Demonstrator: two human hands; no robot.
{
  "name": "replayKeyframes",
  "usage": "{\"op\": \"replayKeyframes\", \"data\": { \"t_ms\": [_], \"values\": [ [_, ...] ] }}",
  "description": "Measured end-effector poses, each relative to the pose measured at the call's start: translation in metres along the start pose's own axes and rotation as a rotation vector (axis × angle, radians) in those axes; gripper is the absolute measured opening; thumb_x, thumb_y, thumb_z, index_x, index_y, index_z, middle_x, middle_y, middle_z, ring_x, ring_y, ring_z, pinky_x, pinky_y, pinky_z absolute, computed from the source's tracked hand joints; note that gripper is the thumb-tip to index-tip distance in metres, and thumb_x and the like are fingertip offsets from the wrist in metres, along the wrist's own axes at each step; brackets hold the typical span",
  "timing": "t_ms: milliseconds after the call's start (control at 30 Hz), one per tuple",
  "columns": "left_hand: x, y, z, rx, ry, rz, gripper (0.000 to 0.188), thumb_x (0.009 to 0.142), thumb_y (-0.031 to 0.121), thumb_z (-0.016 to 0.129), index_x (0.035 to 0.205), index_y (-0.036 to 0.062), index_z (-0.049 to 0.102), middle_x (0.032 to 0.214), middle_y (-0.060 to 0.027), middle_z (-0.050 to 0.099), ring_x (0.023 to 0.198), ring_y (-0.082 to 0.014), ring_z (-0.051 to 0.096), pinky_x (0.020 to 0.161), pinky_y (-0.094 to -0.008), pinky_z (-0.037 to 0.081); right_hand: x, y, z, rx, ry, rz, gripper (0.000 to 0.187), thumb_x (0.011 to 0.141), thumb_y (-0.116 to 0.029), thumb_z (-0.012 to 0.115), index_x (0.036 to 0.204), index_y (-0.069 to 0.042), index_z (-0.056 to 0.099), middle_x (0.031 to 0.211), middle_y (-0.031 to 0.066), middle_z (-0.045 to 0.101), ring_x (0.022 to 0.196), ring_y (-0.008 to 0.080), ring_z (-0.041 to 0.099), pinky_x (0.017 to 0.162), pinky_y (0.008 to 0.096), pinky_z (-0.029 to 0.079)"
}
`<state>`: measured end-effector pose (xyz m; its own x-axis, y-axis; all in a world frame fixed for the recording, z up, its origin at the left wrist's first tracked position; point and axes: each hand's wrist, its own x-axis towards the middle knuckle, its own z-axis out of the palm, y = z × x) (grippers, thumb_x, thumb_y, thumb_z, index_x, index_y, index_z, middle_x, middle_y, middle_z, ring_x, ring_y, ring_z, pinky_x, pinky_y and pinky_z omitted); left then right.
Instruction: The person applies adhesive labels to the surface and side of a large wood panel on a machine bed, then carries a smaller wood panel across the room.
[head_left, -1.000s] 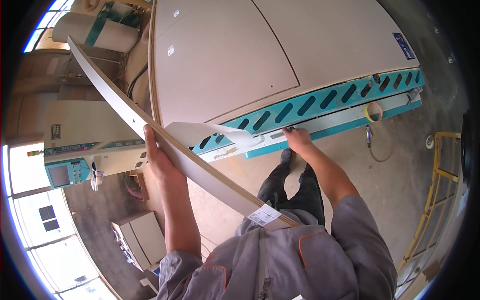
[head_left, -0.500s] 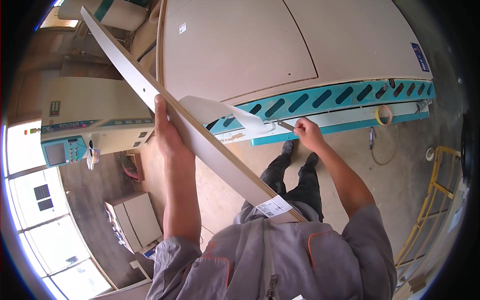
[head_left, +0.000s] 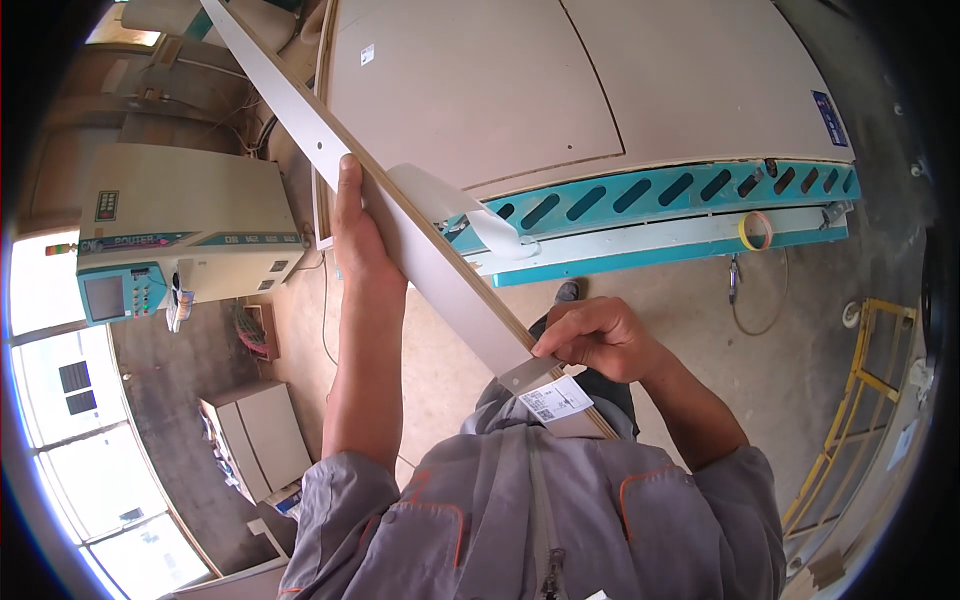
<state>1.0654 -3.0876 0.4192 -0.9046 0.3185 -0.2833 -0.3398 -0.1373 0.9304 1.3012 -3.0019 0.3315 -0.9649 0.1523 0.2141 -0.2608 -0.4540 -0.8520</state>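
My left hand (head_left: 365, 235) is wrapped around a long, narrow white board (head_left: 440, 290), its thumb on the white face below a small hole. The board slants from the far left down to my waist and has a layered brown edge. Close to its near end, my right hand (head_left: 605, 338) pinches a thin grey metal blade (head_left: 530, 376) with a hole at its end. The blade lies across the board, just above a white printed label (head_left: 556, 399). Behind the board a curled white strip (head_left: 490, 230) is partly hidden.
Large flat panels (head_left: 470, 90) lie on the machine with a teal slotted rail (head_left: 640, 192). A yellow tape roll (head_left: 755, 231) sits on its ledge, near an air hose (head_left: 733, 280). A control cabinet (head_left: 190, 225) stands left, a yellow metal frame (head_left: 850, 410) right.
My right hand has come back from the rail with the blade and brought it onto the board's near end. The board and my left hand have shifted slightly right and up in view.
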Motion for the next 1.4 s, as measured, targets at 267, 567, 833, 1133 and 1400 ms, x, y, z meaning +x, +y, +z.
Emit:
{"op": "replayKeyframes", "data": {
  "t_ms": [267, 567, 833, 1133, 1400],
  "values": [
    [-0.007, -0.004, 0.008, 0.055, -0.045, 0.035, 0.046, 0.094, 0.047, 0.057, 0.120, 0.0098, 0.059, 0.109, -0.0074, 0.063, 0.101, -0.0180, 0.059, 0.089, -0.0294, 0.048, -0.019, -0.003, -0.001, -0.150, 0.024, -0.148, 0.031, 0.078, 0.017, 0.058, 0.098, -0.002, 0.072, 0.079, 0.0107, 0.065, 0.071, 0.0191, 0.058, 0.063, 0.0276, 0.042],
    [-0.020, -0.003, 0.024, 0.057, -0.051, 0.024, 0.046, 0.093, 0.048, 0.057, 0.119, 0.0100, 0.059, 0.111, -0.0081, 0.063, 0.102, -0.0185, 0.060, 0.090, -0.0291, 0.048, -0.036, -0.005, -0.003, -0.107, 0.072, -0.166, 0.033, 0.078, 0.018, 0.057, 0.098, -0.003, 0.073, 0.080, 0.0106, 0.065, 0.071, 0.0186, 0.058, 0.062, 0.0278, 0.042],
    [-0.022, -0.006, 0.033, 0.046, -0.062, 0.031, 0.047, 0.094, 0.048, 0.056, 0.119, 0.0089, 0.058, 0.109, -0.0082, 0.064, 0.101, -0.0180, 0.060, 0.088, -0.0295, 0.049, -0.035, -0.013, -0.008, -0.132, 0.086, -0.190, 0.031, 0.078, 0.018, 0.057, 0.093, -0.004, 0.072, 0.082, 0.0111, 0.065, 0.074, 0.0195, 0.061, 0.063, 0.0277, 0.045],
    [-0.022, -0.006, 0.035, 0.039, -0.077, 0.061, 0.047, 0.094, 0.048, 0.056, 0.119, 0.0083, 0.060, 0.108, -0.0079, 0.064, 0.099, -0.0181, 0.061, 0.086, -0.0303, 0.050, -0.070, -0.001, -0.019, -0.099, 0.097, -0.116, 0.027, 0.080, 0.015, 0.059, 0.092, -0.004, 0.072, 0.084, 0.0108, 0.067, 0.074, 0.0196, 0.063, 0.066, 0.0276, 0.047],
    [-0.022, -0.007, 0.035, 0.050, -0.053, 0.086, 0.043, 0.094, 0.047, 0.057, 0.114, 0.0088, 0.061, 0.103, -0.0073, 0.066, 0.094, -0.0173, 0.062, 0.082, -0.0287, 0.050, -0.122, -0.001, -0.034, 0.072, 0.076, 0.100, 0.028, 0.078, 0.019, 0.057, 0.088, -0.003, 0.072, 0.084, 0.0106, 0.066, 0.076, 0.0196, 0.062, 0.067, 0.0291, 0.047]
  ]
}}
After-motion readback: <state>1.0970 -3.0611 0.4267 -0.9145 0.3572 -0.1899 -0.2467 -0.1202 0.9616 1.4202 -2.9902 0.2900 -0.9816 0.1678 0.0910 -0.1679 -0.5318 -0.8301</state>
